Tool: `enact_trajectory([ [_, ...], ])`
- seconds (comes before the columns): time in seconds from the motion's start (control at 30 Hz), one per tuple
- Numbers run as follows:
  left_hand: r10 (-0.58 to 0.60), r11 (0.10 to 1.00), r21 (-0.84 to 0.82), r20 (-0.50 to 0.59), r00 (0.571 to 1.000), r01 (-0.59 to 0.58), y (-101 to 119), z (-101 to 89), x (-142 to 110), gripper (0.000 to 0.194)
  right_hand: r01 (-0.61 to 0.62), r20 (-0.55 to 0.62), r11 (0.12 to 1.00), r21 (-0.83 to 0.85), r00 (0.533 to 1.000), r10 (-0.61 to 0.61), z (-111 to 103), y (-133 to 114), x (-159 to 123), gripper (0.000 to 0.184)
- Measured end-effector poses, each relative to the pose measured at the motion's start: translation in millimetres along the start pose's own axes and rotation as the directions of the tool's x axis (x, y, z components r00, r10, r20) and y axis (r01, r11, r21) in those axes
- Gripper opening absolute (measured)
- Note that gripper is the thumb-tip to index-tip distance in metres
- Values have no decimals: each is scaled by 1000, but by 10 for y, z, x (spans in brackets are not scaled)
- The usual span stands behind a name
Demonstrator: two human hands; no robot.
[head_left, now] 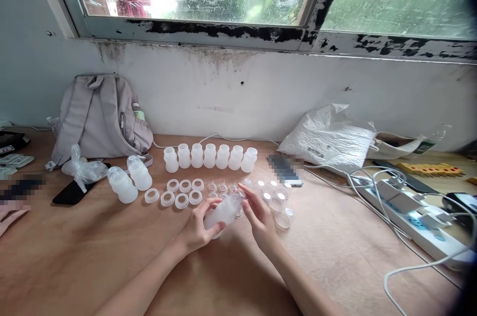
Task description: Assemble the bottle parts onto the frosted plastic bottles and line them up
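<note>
My left hand is wrapped round the body of a frosted white baby bottle, which lies tilted with its top to the right. At that top end, the fingers of my right hand close on the clear cap area. Just beyond are several bottle teats, partly hidden by my hands. Several white collar rings lie to their left, and clear caps to their right. Behind stands a row of open frosted bottles. Two capped bottles stand at the left.
A grey backpack and a knotted plastic bag are at the left. Far left, part of another person's hand shows. A phone, a silver mailing bag and a power strip with loose cables are at the right.
</note>
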State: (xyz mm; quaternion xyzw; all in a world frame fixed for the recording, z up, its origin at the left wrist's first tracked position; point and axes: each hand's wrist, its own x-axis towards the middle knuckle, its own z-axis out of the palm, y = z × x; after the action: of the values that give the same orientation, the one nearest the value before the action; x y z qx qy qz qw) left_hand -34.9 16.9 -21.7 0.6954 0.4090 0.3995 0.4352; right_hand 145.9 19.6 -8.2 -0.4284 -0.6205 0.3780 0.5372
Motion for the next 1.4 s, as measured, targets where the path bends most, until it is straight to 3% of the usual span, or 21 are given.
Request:
enact_trajectory([
  [0.2, 133, 985, 108, 13, 991, -134, 156, -22, -2, 57, 172, 33, 982, -79, 985, -170, 47, -57, -74, 23],
  [0.4, 262, 949, 186, -18, 965, -254, 441, -49, -11, 41, 370, 148, 913, -171, 926, -348, 106, -184, -114, 26],
  [0.5, 267, 929, 266, 1, 964, -258, 542, -144, -19, 39, 370, 137, 908, -196, 927, -349, 111, -204, -126, 30],
  [0.63, 216, 897, 418, -128, 968, -145, 662, -515, 53, 29, 283, 36, 943, -173, 959, -281, 68, -169, -108, 28],
  [0.83, 62, 714, 658, -403, 913, 241, 705, -1394, 387, 30, 232, -26, 955, -185, 970, -241, 38, -132, -53, 20],
  [0.97, -5, 582, 735, -425, 905, 349, 580, -1787, 590, 36, 226, 6, 952, -204, 973, -230, 60, -81, -56, 20],
  [1.17, -131, 359, 807, -454, 881, 469, 373, -1917, 757, 43, 236, 38, 942, -239, 972, -234, 90, -30, -65, 18],
  [1.4, -155, 314, 812, -468, 870, 492, 289, -1918, 782, 45, 233, 49, 936, -265, 972, -228, 83, 8, -47, 19],
])
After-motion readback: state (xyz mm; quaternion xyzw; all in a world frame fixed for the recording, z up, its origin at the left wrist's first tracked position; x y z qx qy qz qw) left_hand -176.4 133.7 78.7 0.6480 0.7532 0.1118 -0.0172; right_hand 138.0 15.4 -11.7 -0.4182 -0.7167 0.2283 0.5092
